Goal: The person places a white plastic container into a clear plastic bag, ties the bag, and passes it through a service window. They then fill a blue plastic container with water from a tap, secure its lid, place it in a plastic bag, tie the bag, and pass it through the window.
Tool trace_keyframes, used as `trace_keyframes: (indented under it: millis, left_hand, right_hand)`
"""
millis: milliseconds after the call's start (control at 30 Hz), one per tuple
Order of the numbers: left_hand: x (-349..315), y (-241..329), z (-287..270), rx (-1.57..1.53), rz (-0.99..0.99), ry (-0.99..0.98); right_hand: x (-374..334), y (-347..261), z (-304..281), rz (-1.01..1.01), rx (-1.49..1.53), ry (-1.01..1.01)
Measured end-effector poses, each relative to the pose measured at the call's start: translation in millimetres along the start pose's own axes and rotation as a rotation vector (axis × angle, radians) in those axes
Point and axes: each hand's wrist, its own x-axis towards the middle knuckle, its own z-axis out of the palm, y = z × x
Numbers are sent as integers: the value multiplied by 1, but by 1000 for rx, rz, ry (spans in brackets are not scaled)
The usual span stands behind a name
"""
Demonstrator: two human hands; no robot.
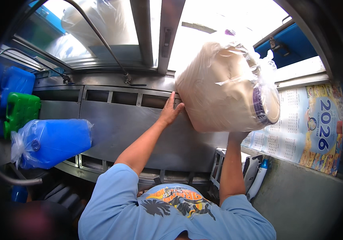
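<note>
A large cream-coloured water container (219, 92), wrapped in clear plastic, is tilted up at the open window above the counter's right end. Its wide round neck with a purple band points to the right. My right hand (238, 137) is under its lower side and bears it, with the fingers mostly hidden behind it. Beside the container's left edge, my left hand (172, 112) has its fingers stretched out and grips nothing. Whether its fingertips touch the plastic, I cannot tell.
A metal counter (119, 136) with slots runs ahead of me. On its left are a plastic-wrapped blue container (65, 138) and a green jug (22, 110). Thin taps (128, 79) stand at the back. A calendar (295, 124) hangs right, above a blue-and-white cylindrical object (258, 178).
</note>
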Motion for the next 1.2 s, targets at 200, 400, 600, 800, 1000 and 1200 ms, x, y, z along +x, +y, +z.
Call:
trace_keyframes:
  millis: [200, 400, 600, 800, 1000, 1200]
  left_hand:
    - [39, -5, 70, -389, 29, 191]
    - [57, -27, 17, -557, 4, -80]
    - [73, -31, -23, -483, -26, -195]
    - [63, -37, -11, -435, 41, -165]
    - [105, -10, -13, -486, -28, 10]
    - [35, -47, -39, 814, 46, 94]
  right_hand:
    - [-53, 40, 11, 103, 431, -22]
    - [-121, 1, 14, 259, 969, -209]
    - [-110, -14, 47, 173, 808, -158]
    - [-37, 9, 69, 143, 1058, -68]
    - [18, 22, 107, 118, 1102, -46]
    - [141, 17, 146, 58, 906, -97]
